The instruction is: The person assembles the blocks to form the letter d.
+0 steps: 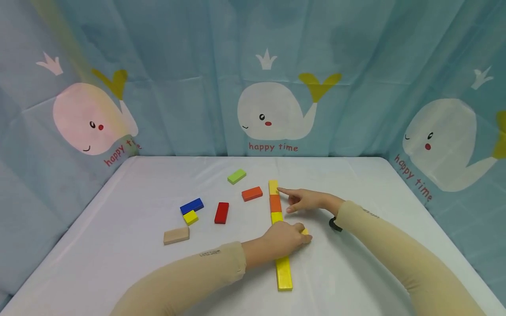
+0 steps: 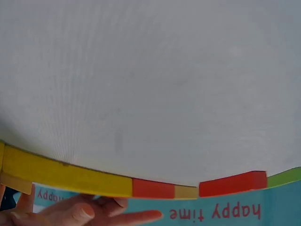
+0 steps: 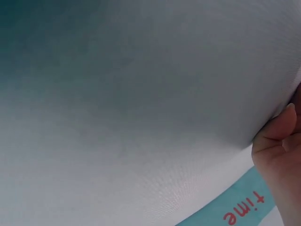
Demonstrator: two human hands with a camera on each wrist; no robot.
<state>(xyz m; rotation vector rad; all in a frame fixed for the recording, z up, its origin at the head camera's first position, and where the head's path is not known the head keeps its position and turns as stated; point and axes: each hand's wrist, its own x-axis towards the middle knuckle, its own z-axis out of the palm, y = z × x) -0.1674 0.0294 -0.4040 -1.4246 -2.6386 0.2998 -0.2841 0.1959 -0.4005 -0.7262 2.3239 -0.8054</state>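
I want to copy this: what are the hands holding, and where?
The left hand pinches a yellow block by its sides, mostly hidden; the right hand holds nothing.

bright head view, softly shadowed tabletop [image 1: 332, 272], dimmer, bowed wrist views

Creased light-blue curtain [image 1: 178, 123] stands behind and along both sides of the white tabletop [image 1: 99, 259], whose far corners are rounded. Three printed whales on it: left whale [image 1: 81, 112] tinted pinkish, middle whale [image 1: 269, 107] and right whale [image 1: 442, 140] white. Each has a white crown [image 1: 266, 61] above, mustard tail flukes [image 1: 319, 85], red "happy time" lettering [image 1: 273, 147] below.
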